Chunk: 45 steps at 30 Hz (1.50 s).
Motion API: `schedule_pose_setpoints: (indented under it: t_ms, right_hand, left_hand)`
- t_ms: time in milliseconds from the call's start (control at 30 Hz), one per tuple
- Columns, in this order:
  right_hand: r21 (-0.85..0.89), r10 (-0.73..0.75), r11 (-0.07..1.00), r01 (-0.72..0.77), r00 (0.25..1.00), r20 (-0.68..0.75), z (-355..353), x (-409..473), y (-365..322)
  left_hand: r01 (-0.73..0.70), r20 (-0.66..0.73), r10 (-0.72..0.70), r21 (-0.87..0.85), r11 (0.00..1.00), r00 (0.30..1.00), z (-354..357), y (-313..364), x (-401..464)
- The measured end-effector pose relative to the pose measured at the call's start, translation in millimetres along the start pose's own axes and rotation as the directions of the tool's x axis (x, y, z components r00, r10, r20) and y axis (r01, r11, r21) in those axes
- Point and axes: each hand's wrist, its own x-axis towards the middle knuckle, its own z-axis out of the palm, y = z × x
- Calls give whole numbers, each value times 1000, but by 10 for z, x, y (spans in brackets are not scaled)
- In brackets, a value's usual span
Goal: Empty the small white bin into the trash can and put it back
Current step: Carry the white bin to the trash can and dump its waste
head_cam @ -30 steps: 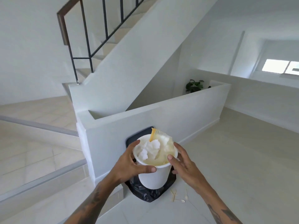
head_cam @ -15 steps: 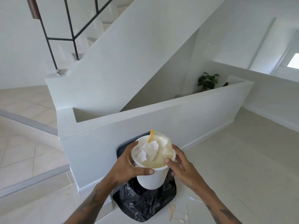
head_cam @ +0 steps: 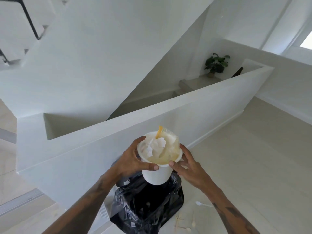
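White plastic, the small white bin (head_cam: 156, 173) stands upright between our left hand (head_cam: 129, 163) and right hand (head_cam: 187, 166), fingers clasping its rim, directly above the black-lined trash can (head_cam: 146, 206).

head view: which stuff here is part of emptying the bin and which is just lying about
Part of the job:
- small white bin, full, upright
- left hand and right hand, both holding it
- trash can with black liner, right below

Just lying about:
- plastic spoon on the floor
- wooden sticks beside the can
- potted plant
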Motion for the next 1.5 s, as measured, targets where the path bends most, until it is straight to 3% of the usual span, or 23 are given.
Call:
schedule_pose_setpoints:
  t_ms: [133,267,467,567,767,833,867,933,967,1200,1267,1367,1500]
  right_hand:
    - [-86,17,996,-19,1000,-17,-123,317,44]
    - [-16,63,998,-64,998,-11,13,516,213]
    - [19,99,995,-97,975,-197,81,768,537]
    - [-9,82,996,-85,977,-195,156,822,829]
    - [-37,339,939,-343,937,-80,423,971,1784]
    - [-68,458,886,-458,889,-15,619,1236,2175]
    - [-82,551,833,-547,834,32,744,1375,2372]
    - [-145,758,652,-745,644,99,1025,1580,2690]
    - [-181,805,592,-785,585,97,1132,1650,2819]
    - [-304,858,510,-805,502,109,1422,1803,3325]
    - [-328,878,477,-815,459,135,1423,1808,3326]
    - [-329,884,466,-821,446,139,1398,1746,3240]
    - [-290,861,507,-812,492,127,1330,1656,3119]
  left_hand:
    - [44,79,-43,-13,999,996,-124,-31,490]
    - [111,144,-103,-51,993,984,-103,-202,821]
    - [238,203,-216,-91,967,955,206,-512,1031]
    - [299,197,-270,-133,945,942,343,-817,1012]
    - [493,99,-494,-365,790,864,865,-1824,817]
    - [564,59,-595,-403,721,802,1128,-2229,840]
    - [622,61,-674,-453,638,736,1262,-2429,874]
    - [717,74,-820,-535,447,567,1492,-2811,922]
    - [736,53,-868,-557,385,494,1568,-2984,944]
    - [812,23,-980,-564,150,197,1759,-3610,912]
    - [808,50,-988,-582,91,147,1763,-3577,896]
    - [835,37,-991,-543,88,128,1764,-3501,834]
    - [850,-1,-985,-505,147,170,1746,-3342,806]
